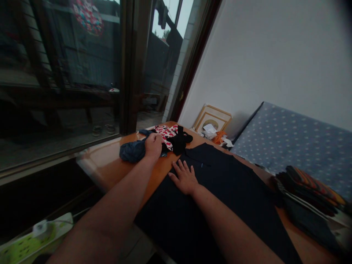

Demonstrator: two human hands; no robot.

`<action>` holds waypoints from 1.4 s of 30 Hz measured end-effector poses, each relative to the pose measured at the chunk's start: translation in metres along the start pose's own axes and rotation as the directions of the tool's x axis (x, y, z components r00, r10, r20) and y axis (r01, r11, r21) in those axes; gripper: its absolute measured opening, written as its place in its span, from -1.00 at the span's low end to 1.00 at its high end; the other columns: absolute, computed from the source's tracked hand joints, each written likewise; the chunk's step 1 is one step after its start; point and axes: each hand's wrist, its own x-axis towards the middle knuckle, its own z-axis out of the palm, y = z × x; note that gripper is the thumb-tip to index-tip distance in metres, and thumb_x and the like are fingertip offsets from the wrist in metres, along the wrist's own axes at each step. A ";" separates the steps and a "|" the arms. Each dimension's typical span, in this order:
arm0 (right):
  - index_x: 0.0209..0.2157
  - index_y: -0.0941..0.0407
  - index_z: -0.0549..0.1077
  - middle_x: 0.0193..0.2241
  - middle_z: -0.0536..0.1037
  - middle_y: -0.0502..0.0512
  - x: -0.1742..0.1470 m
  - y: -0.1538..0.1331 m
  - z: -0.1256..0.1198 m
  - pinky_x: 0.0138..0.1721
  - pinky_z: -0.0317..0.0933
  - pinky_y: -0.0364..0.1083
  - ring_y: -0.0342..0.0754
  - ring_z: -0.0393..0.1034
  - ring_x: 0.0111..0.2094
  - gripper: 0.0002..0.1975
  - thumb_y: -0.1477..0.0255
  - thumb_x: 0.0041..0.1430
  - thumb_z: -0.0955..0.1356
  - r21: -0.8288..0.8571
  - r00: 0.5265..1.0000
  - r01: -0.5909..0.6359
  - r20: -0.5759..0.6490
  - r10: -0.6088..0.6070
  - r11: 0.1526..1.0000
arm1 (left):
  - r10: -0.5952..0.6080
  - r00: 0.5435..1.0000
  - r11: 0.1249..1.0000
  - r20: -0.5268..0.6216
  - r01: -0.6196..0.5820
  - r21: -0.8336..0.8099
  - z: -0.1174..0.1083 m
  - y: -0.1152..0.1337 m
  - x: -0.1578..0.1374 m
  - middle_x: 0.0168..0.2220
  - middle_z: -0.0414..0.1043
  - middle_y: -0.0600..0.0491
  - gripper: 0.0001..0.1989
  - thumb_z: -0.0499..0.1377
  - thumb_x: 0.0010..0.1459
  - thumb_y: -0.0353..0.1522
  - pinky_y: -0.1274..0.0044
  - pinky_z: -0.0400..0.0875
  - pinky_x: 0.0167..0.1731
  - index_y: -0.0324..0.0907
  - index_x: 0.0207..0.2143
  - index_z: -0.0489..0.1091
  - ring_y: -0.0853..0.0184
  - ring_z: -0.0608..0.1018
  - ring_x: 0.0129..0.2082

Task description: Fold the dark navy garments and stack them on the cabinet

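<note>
A dark navy shirt (228, 183) is spread wide over the wooden table, with a small pale mark near its upper part. My right hand (184, 178) rests on it palm down, fingers apart. Farther up the table, my left hand (154, 145) is closed in the crumpled clothes; its fingertips are mostly hidden. To its left is a bunched blue denim garment (132, 151). On its right lie a red-and-white patterned cloth (166, 132) and a black garment (179, 141).
Folded clothes (308, 198) are stacked at the table's right side. A dotted blue-grey panel (291, 135) leans on the wall. A picture frame (213, 117) and crumpled papers (210, 130) stand at the far corner. A green-and-white power strip (35, 238) is at lower left, below glass doors.
</note>
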 end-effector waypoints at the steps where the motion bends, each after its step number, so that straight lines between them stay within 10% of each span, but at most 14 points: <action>1: 0.42 -0.03 -0.09 0.44 -0.19 0.14 -0.001 -0.002 -0.002 0.32 -0.50 0.34 0.16 -0.43 0.44 -0.21 -0.14 0.31 0.03 -0.002 1.000 -0.005 0.004 0.005 1.000 | -0.005 1.000 1.000 0.006 0.005 0.011 -0.007 -0.001 -0.004 -0.47 0.51 0.07 -0.75 0.08 0.17 -0.21 0.56 0.34 -0.43 -0.17 -0.32 0.46 0.34 0.51 -0.45; 18: 0.40 0.18 0.02 0.42 -0.07 0.25 -0.122 -0.085 -0.001 0.38 -0.32 0.19 0.13 -0.30 0.43 -0.23 -0.01 0.35 0.14 0.235 0.994 0.113 -0.030 -0.109 0.966 | 0.005 0.957 0.984 0.289 -0.056 0.169 -0.040 0.028 -0.067 -0.40 0.56 0.04 -0.72 0.08 0.17 -0.19 0.53 0.36 -0.37 -0.15 -0.29 0.49 0.28 0.55 -0.37; 25: 0.33 0.17 0.21 0.33 0.22 0.24 -0.158 -0.025 -0.023 0.33 -0.03 0.05 0.07 0.05 0.35 -0.33 0.09 0.33 0.22 0.370 0.988 0.042 -0.152 0.016 0.928 | 0.057 0.906 0.945 0.419 -0.184 0.269 -0.013 0.044 -0.083 -0.39 0.56 0.07 -0.68 0.05 0.21 -0.11 0.52 0.32 -0.39 -0.11 -0.31 0.48 0.27 0.54 -0.39; 32: 0.20 0.13 0.40 0.15 0.46 0.19 -0.197 0.069 -0.030 0.22 0.17 0.02 0.04 0.33 0.18 -0.47 0.16 0.32 0.25 0.471 0.907 -0.097 -0.321 0.273 0.877 | 0.037 0.815 0.936 0.578 -0.231 0.266 0.067 0.052 -0.116 -0.40 0.56 0.07 -0.71 0.07 0.19 -0.12 0.50 0.31 -0.39 -0.09 -0.34 0.46 0.24 0.55 -0.39; 42: 0.05 0.11 0.50 -0.08 0.58 0.20 -0.235 0.198 -0.043 -0.05 0.30 -0.02 0.04 0.50 -0.12 -0.58 0.22 0.28 0.26 0.417 0.761 -0.403 -0.342 0.551 0.815 | -0.029 0.473 0.822 0.881 -0.491 0.290 0.181 0.059 -0.204 -0.25 0.55 -0.01 -0.75 0.08 0.21 -0.18 0.47 0.30 -0.31 -0.07 -0.34 0.49 0.21 0.55 -0.25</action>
